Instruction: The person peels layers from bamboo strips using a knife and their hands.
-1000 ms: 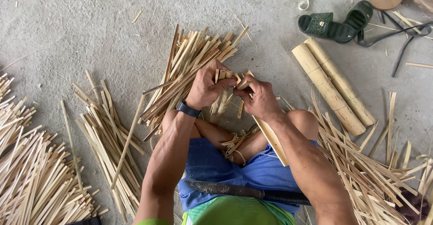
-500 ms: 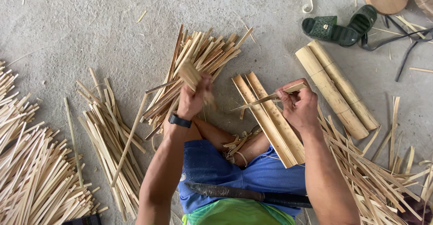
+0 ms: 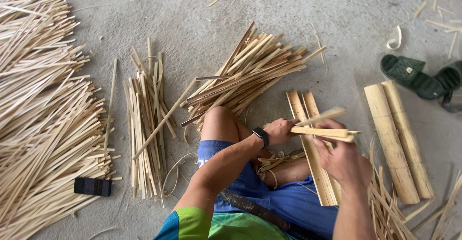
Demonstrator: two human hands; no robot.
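Head view, left hand [image 3: 280, 130]: closed around the near end of the split bamboo strip [image 3: 321, 131], above the knees.
Right hand [image 3: 342, 159]: gripping the same strip's far end.
Under the hands: two bamboo slabs [image 3: 308, 144] on the floor [image 3: 192, 9].
Around: strip pile [image 3: 245, 76], halved culms [image 3: 395, 139], green sandals [image 3: 414, 76], black block [image 3: 92, 186].

This is a simple craft workshop for splitting bamboo, set up on a bare grey concrete floor [image 3: 337, 18] rather than at any bench. Heaps of thin bamboo strips [image 3: 43, 115] cover the floor's left edge, with smaller bundles of slats [image 3: 250, 71] in the middle. Halved bamboo culms [image 3: 397, 139] and green sandals [image 3: 414, 76] lie toward its right edge.
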